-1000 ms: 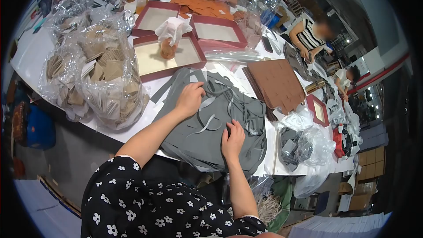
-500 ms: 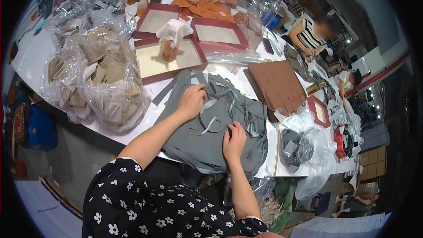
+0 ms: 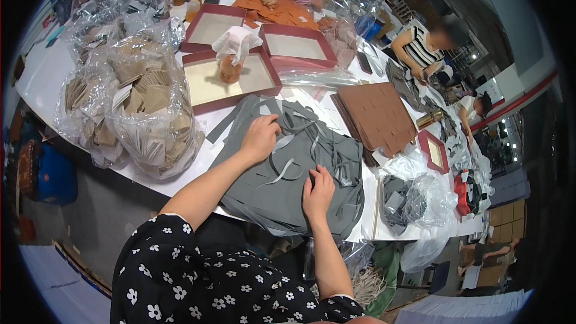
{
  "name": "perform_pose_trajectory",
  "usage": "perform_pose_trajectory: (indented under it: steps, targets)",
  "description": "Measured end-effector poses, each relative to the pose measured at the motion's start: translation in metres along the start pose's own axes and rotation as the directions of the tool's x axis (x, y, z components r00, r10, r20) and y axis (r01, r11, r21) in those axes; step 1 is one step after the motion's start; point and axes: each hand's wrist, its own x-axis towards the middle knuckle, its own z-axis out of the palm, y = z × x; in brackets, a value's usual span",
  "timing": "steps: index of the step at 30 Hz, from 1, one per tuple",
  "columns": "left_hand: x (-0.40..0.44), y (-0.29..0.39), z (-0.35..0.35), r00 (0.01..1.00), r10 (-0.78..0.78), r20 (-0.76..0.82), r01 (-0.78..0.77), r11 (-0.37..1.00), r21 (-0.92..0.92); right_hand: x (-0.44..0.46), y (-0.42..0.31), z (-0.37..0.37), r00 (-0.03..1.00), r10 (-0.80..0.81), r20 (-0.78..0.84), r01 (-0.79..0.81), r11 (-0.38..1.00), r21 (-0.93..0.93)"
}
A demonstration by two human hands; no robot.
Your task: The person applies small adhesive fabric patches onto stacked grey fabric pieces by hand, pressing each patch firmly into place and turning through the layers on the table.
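Note:
A heap of dark grey sheet material (image 3: 258, 186), cut through with slits and loose strips, lies in front of me on the white table. On its upper left part rests my left hand (image 3: 260, 138), fingers a little bent and nothing visible in them. My right hand (image 3: 318, 194) lies on the right part of the same sheets, fingers apart and holding nothing. Between the two hands a thin, light grey curled strip (image 3: 283, 171) sits on top. More loose strips (image 3: 303, 125) tangle beyond my left hand.
Maroon boxes (image 3: 201, 107) stand beyond the sheets, one holding a jar with a white cover (image 3: 237, 45). Bags of beige pieces (image 3: 150, 99) fill the left. A brown sheet stack (image 3: 378, 117) and a plastic bag (image 3: 426, 198) lie right. Other people work around the table.
My hands and the grey sheets stay almost still. Across the table, the person in pink has drawn one hand back from the orange pieces. A person at far right has shifted.

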Motion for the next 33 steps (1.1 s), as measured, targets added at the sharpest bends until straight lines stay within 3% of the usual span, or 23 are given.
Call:
perform_pose_trajectory:
  steps: [9,19,22,24,27,30,33]
  targets:
    - [0.003,-0.003,0.002,0.999,0.029,-0.040,-0.029,1.000,0.011,0.003,0.004,0.003,0.999,-0.031,-0.019,0.031,1.000,-0.007]
    - [0.003,-0.003,0.000,1.000,-0.026,0.017,0.027,0.999,-0.041,0.000,0.005,0.002,0.997,-0.027,-0.069,0.028,1.000,0.004]
    - [0.005,-0.005,0.001,0.999,-0.054,0.004,0.054,0.993,-0.105,0.013,-0.002,-0.005,0.990,-0.059,-0.129,0.052,0.997,-0.058]
    - [0.005,-0.007,-0.001,0.993,-0.118,-0.012,0.111,0.964,-0.241,0.035,-0.021,-0.012,0.987,-0.100,-0.123,0.088,0.991,-0.096]
    - [0.007,-0.005,-0.008,0.972,-0.235,-0.008,0.206,0.865,-0.457,0.074,-0.046,-0.004,0.974,-0.224,0.016,0.224,0.975,0.002]
    - [0.006,-0.014,-0.008,0.964,-0.264,-0.045,0.196,0.810,-0.553,0.098,-0.043,0.032,0.945,-0.251,0.211,0.274,0.958,-0.087]
    - [0.006,-0.022,-0.001,0.965,-0.251,-0.071,0.168,0.805,-0.570,0.130,-0.028,0.048,0.940,-0.119,0.321,0.220,0.928,-0.301]
